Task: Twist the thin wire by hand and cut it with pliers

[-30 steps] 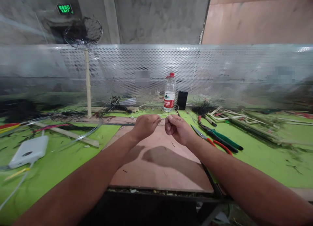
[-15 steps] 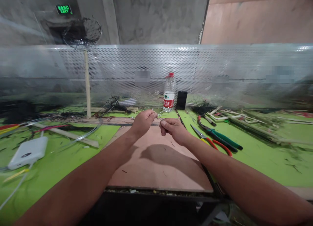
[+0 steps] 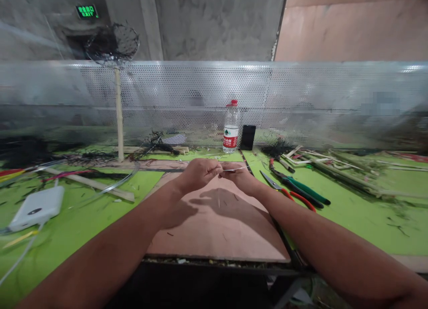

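Note:
Over the wooden board (image 3: pixel 200 237), my left hand (image 3: pixel 201 173) pinches a thin pale strand (image 3: pixel 236 169) that may be wire or line; I cannot tell which. The strand runs rightward across my right hand (image 3: pixel 241 179), its tip above the wrist. The fingertips of both hands meet or nearly meet. My right fingers look curled at the strand, partly hidden. A very fine light line (image 3: pixel 219 197) hangs below the hands.
Scissors (image 3: pixel 279 185) and green-handled pliers (image 3: pixel 306 189) lie to the right, near bamboo strips (image 3: pixel 347 175). A water bottle (image 3: pixel 230 130) and a phone (image 3: pixel 248 137) stand behind. At left are a white power bank (image 3: pixel 37 208) and a pole (image 3: pixel 118 115) topped with black wire.
My hands have come together, the left moving right and slightly down. My right hand has turned, and the strand now points right across it.

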Tool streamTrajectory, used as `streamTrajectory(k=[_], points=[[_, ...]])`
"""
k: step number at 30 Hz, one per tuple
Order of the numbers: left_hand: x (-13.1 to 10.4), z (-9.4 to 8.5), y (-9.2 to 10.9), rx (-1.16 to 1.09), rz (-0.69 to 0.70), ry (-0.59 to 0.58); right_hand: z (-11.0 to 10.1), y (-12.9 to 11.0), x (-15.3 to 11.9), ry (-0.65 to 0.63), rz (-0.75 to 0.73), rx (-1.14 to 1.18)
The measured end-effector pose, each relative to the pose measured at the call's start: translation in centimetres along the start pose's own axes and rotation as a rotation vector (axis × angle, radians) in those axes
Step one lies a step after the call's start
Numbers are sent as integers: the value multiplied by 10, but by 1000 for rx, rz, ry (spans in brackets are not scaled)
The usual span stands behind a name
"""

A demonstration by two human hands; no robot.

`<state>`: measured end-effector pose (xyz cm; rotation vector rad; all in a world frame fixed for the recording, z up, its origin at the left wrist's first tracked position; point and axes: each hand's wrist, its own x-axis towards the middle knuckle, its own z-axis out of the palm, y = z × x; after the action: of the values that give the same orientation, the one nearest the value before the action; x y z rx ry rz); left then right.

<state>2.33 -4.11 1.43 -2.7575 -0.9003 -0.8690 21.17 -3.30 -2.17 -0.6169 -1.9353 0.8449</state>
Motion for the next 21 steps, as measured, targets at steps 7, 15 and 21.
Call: streamTrajectory(k=[7, 15, 21], points=[[-4, 2, -10, 233, -24, 189, 2, 0, -3, 14, 180, 270], [-6, 1, -26, 608, 261, 239, 3, -23, -5, 232, 205, 208], [-4, 7, -9, 592, 442, 175, -7, -26, -4, 164, 596, 330]])
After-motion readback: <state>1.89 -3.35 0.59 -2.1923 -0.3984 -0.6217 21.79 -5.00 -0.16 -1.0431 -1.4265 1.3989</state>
